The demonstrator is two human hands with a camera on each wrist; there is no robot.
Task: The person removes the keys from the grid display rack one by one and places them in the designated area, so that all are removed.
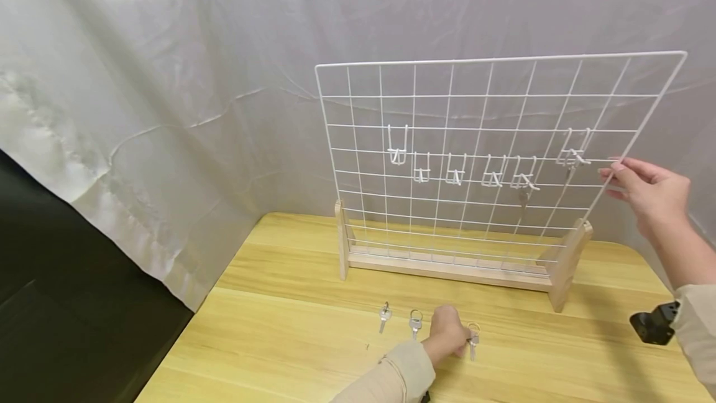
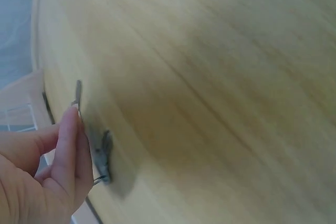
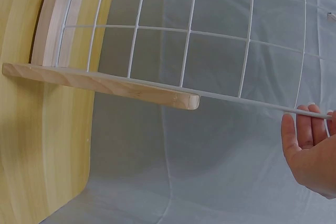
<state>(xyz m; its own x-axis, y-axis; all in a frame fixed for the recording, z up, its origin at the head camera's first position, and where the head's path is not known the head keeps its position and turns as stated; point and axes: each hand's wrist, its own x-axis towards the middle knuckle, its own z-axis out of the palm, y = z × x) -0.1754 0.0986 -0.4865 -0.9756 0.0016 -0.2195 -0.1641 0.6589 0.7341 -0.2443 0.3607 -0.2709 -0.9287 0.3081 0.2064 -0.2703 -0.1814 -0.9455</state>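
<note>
In the head view, my left hand (image 1: 447, 331) reaches low over the table, its fingertips at a silver key (image 1: 473, 341) with a ring. The left wrist view shows thumb and fingers of the left hand (image 2: 58, 161) pinching a thin metal key (image 2: 79, 92); the fingers cover part of it. A second key (image 2: 102, 156) lies close beside them, blurred. Two more ringed keys, one left (image 1: 385, 314) and one middle (image 1: 415, 323), lie on the wood. My right hand (image 1: 651, 191) holds the right edge of a white wire grid (image 1: 464, 142), thumb in front.
Several white hooks (image 1: 455, 176) hang on the grid; keys hang from the two rightmost, one being the far-right hook (image 1: 573, 157). Wooden feet (image 1: 570, 260) hold the grid upright on the table (image 1: 268, 303). Grey cloth (image 1: 224, 48) stands behind. A black device (image 1: 654, 323) is by the right sleeve.
</note>
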